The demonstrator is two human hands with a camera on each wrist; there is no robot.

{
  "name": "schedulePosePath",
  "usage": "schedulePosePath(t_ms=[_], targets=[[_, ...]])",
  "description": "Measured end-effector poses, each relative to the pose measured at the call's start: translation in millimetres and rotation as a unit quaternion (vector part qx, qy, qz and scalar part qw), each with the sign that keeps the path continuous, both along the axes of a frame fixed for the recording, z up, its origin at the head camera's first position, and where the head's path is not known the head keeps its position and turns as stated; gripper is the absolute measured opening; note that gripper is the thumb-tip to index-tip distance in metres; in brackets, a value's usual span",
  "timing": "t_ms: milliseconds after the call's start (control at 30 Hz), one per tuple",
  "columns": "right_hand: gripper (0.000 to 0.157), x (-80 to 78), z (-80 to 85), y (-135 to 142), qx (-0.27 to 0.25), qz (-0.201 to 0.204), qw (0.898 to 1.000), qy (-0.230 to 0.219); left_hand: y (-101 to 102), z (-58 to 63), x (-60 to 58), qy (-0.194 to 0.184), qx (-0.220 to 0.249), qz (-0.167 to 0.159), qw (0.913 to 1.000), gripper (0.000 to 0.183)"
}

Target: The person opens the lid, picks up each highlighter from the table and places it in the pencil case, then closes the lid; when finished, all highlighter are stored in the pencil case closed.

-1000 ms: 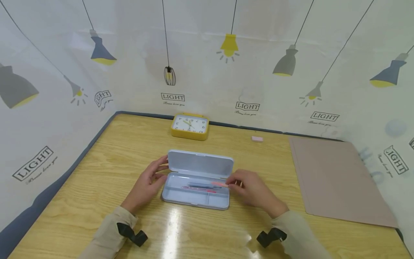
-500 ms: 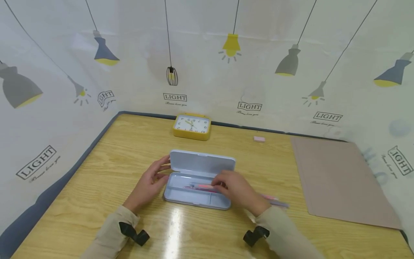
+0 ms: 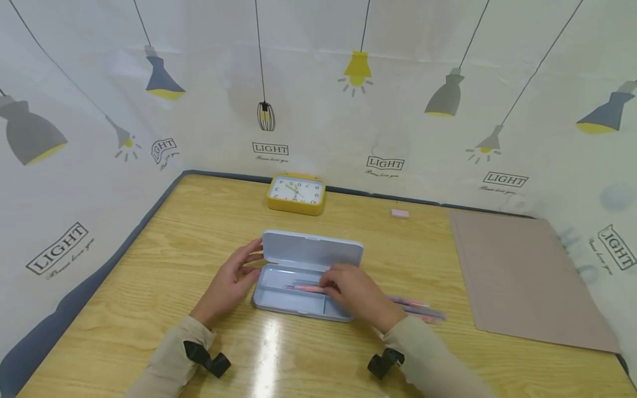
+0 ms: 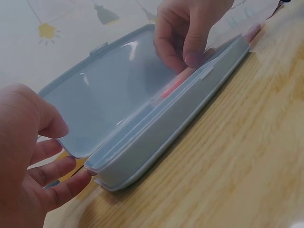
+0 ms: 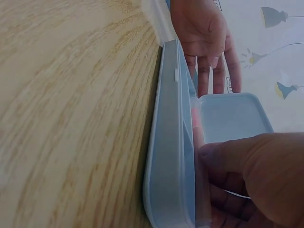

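Note:
A light blue pencil case [image 3: 291, 302] stands on the table with its lid [image 3: 312, 249] raised. My right hand [image 3: 358, 290] is over the case's right half, pinching a pink pen [image 3: 307, 288] between thumb and fingers. In the right wrist view the pink pen [image 5: 201, 185] lies lengthwise along the case's inside. Another pen [image 3: 302, 282] shows in the back compartment, partly hidden. My left hand [image 3: 230, 284] is at the case's left end, its fingers loosely extended and touching it by the hinge. In the left wrist view, the left thumb [image 4: 56, 124] lies by the lid's edge.
Several pens [image 3: 418, 311] lie on the table to the right of the case, partly behind the right forearm. A yellow clock [image 3: 296, 194] stands at the back, with a pink eraser [image 3: 400, 214] to its right. A flat pinkish-brown board [image 3: 527, 282] covers the right side.
My right hand has moved left over the case with the pink pen, lowering it inside. Pens on the table have come into view behind the forearm. The left hand stays at the case.

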State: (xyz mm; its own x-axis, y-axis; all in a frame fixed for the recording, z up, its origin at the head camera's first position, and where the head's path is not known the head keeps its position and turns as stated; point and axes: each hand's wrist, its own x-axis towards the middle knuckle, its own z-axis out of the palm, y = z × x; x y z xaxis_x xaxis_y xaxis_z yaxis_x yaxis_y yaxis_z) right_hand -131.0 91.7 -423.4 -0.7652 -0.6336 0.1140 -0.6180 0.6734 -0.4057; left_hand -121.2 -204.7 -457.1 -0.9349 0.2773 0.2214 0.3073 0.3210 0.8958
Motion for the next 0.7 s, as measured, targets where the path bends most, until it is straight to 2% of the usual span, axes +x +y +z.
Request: schedulePosePath(t_ms=[100,367,700], targets=[[0.007,0.8,0.5,-0.4,0.004,-0.006,1.000,0.002,-0.1,-0.3,0.2,-0.001,0.004,-0.001,1.0000,0.062],[0.008,2.4,1.7,1.8,-0.009,-0.003,0.999,0.041,0.1,1.4,1.2,-0.011,0.010,0.003,0.9999,0.063],[0.009,6.2,8.3,8.2,-0.020,-0.009,1.000,0.021,0.5,3.7,3.3,-0.015,0.011,0.001,0.9998,0.063]])
